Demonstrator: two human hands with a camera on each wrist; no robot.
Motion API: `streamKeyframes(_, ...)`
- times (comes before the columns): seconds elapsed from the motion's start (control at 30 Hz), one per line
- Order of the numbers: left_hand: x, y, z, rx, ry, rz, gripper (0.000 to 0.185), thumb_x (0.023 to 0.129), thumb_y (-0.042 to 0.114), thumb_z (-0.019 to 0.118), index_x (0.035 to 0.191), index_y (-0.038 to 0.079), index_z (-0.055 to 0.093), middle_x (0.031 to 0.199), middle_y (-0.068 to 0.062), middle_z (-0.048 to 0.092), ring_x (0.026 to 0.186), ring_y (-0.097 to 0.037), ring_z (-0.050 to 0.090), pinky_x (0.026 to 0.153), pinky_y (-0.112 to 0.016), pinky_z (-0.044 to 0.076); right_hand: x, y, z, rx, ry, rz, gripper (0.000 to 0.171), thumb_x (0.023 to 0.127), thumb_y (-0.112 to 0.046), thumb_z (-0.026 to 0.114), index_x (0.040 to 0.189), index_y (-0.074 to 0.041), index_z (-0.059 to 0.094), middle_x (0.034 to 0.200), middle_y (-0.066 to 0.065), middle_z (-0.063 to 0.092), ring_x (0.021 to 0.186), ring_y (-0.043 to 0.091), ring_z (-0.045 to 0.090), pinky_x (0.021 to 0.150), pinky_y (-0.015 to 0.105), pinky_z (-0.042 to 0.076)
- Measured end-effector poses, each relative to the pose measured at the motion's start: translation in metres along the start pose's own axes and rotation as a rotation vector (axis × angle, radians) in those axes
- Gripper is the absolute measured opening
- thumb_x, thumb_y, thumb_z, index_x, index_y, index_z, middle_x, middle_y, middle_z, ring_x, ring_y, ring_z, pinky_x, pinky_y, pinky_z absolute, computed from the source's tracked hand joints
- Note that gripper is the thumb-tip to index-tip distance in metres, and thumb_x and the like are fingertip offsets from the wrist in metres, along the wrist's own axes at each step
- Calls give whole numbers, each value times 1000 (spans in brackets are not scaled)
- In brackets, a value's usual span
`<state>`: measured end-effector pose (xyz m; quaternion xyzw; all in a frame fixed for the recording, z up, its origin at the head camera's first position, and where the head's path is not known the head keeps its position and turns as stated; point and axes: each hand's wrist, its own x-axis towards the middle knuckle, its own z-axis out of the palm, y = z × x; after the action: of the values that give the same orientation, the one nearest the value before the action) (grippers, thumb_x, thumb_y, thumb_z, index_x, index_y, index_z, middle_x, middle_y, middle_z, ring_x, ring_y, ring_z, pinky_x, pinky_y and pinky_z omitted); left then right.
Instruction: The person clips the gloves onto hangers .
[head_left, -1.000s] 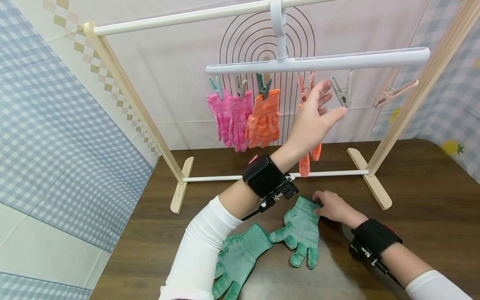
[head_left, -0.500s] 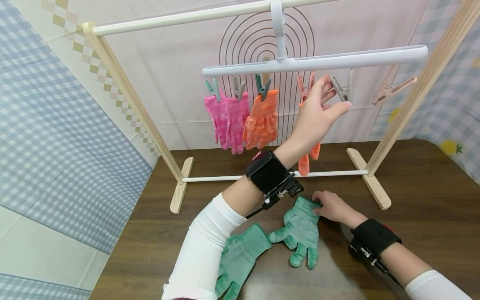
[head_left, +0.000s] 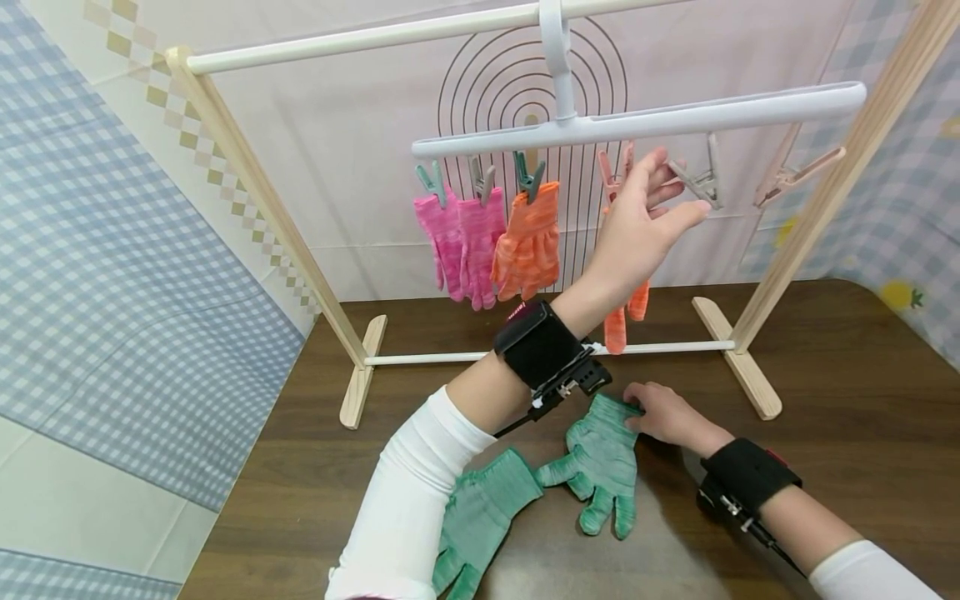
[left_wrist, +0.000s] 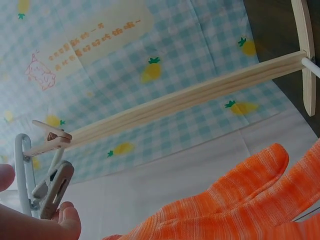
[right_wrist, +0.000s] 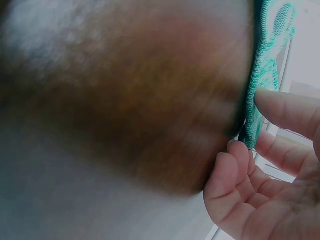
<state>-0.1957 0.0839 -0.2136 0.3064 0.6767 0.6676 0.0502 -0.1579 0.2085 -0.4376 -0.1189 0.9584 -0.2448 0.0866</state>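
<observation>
My left hand (head_left: 637, 217) is raised to the hanger, thumb and fingers spread apart at a grey clothespin (head_left: 708, 183) with a touch on its ends. In the left wrist view a gap shows between one digit and this clothespin (left_wrist: 56, 190). Behind that hand an orange glove (head_left: 615, 329) hangs from a pink clothespin (head_left: 609, 171), partly hidden. On the table my right hand (head_left: 671, 414) pinches the cuff of a green glove (head_left: 603, 458); the right wrist view has the thumb and fingers at the edge of its knit (right_wrist: 256, 100). A second green glove (head_left: 483, 517) lies left, partly under the sleeve.
The white hanger (head_left: 660, 121) hangs from the rod of a wooden rack (head_left: 240, 171). Two pink gloves (head_left: 480, 250) and an orange glove (head_left: 528, 242) hang on its left from clothespins. A pale pink clothespin (head_left: 798, 175) is at the right end. A white bar (head_left: 427, 357) runs low between the feet.
My left hand has shifted slightly right and up. The grey clothespin has tilted over, and the hanger and gloves have swayed a little. The right hand and green gloves stay put.
</observation>
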Motion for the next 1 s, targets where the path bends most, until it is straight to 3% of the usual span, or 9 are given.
streamKeyframes(0.3,0,-1,1,29,26,18,63,83,12,58,138,14,26,125,6,48,107,2,47,88,-10,37,-1,-1,0,1,4,2,28,76,-9,66,99,3,56,89,15,56,77,23,51,63,36,43)
streamKeyframes(0.63,0,-2,0,7,34,49,59,85,11,56,136,14,28,119,2,52,82,0,50,69,-10,42,1,-1,-1,2,5,-8,28,75,-8,66,98,4,56,87,14,58,74,22,52,62,35,43)
streamKeyframes(1.0,-5,3,-5,61,44,83,40,85,14,57,122,9,42,108,0,49,73,-1,47,61,-12,42,0,-1,0,16,11,-9,27,74,-7,66,97,4,56,86,14,57,73,20,51,61,34,43)
